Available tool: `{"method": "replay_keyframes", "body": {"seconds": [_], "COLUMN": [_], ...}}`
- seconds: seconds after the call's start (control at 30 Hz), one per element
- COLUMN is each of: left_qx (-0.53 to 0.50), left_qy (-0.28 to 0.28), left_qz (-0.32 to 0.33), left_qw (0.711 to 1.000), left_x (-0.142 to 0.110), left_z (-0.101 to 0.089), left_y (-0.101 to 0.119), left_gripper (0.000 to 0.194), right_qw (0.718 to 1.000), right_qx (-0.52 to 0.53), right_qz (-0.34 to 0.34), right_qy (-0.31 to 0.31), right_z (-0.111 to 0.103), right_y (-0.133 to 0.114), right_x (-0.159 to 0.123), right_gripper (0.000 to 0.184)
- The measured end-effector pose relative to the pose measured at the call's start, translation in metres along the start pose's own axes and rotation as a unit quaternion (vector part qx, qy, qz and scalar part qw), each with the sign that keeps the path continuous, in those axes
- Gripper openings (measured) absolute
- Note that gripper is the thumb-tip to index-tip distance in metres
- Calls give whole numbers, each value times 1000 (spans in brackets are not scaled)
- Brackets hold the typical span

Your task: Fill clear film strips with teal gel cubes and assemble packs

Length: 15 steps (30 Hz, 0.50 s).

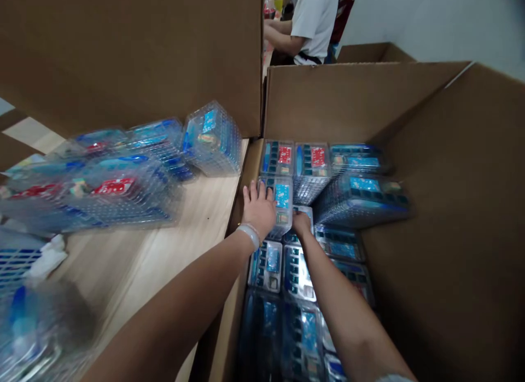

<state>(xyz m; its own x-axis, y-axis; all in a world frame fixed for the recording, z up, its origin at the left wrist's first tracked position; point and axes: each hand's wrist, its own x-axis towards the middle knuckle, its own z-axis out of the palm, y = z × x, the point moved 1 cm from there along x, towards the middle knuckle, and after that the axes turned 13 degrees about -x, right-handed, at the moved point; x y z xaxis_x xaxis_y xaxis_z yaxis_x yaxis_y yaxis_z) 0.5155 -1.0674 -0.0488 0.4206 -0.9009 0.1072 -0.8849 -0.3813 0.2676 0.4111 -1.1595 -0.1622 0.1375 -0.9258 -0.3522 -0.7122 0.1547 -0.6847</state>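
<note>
My left hand (260, 209), with a pale bracelet at the wrist, lies with fingers spread on the left side of a stack of clear plastic packs (283, 196). This stack stands in a large cardboard box (311, 103), and the packs show blue cards and small dark pieces. Down at the stack's lower right edge, my right hand (301, 223) is closed against it, its fingertips mostly hidden. Behind stand two stacks with red cards (318, 156). A blue-card stack (363, 193) leans to their right. Lower packs (299, 272) lie beneath my forearms.
Left of the box, a wooden table (200, 223) carries several nested stacks of packs (115, 190) and one more stack (213, 138) near its corner. A blue basket (18, 267) sits at the left edge. Tall cardboard (131, 53) rises behind. Beyond, a person in a white shirt (314, 21) works.
</note>
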Motion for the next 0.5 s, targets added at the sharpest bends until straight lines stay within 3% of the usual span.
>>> {"method": "replay_keyframes", "body": {"seconds": [0.1, 0.23, 0.4, 0.5], "left_qx": [-30, -69, -71, -87], "left_qy": [-2, 3, -101, -95], "left_qz": [3, 18, 82, 87], "left_qw": [1000, 997, 989, 988], "left_x": [-1, -18, -45, -44], "left_z": [-4, -14, -16, -14], "left_y": [-1, 0, 1, -3], "left_gripper": [45, 46, 43, 39], "right_qw": [999, 989, 990, 987], "right_qx": [12, 46, 106, 122], "right_qz": [-14, -106, -89, -98], "right_qy": [43, 88, 21, -25], "right_z": [-11, -12, -8, -13], "right_y": [-18, -43, -58, -61], "right_x": [-24, -56, -61, -58], "right_gripper": [49, 55, 48, 39]}}
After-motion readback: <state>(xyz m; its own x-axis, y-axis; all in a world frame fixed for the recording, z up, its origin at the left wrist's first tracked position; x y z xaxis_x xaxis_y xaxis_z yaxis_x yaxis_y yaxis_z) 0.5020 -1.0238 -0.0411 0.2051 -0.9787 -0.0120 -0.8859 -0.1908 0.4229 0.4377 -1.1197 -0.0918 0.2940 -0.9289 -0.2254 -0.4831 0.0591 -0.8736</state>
